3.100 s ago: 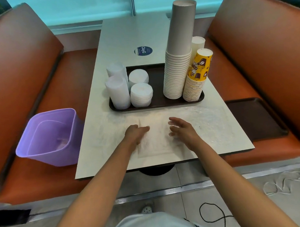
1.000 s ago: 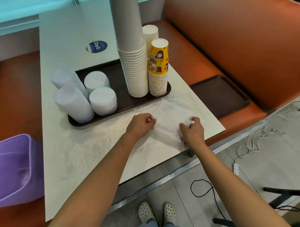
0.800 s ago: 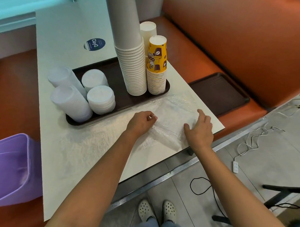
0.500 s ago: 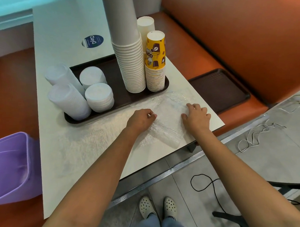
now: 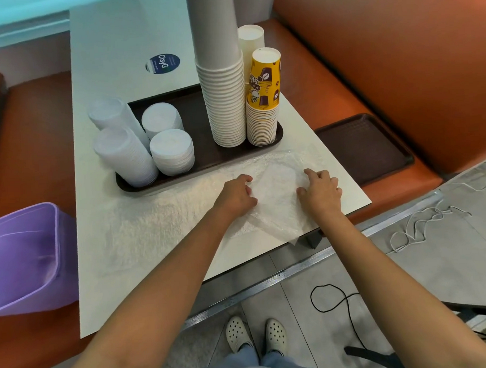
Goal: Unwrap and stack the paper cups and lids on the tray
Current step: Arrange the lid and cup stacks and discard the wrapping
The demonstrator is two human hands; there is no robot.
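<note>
Cup stacks [image 5: 225, 102] and lids [image 5: 172, 152] in tray [image 5: 198, 113]

Around the table
A purple bin [image 5: 26, 257] sits on the orange bench [image 5: 36, 130] at left; an empty dark tray [image 5: 364, 146] lies on the right bench; cords [image 5: 430, 221] trail across the floor.

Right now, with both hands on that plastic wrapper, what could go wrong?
The plastic wrapper already overhangs the table edge by the right hand, so it might slide off. The left hand works close to the tall cup stack on the tray; a bump could topple it.
</note>
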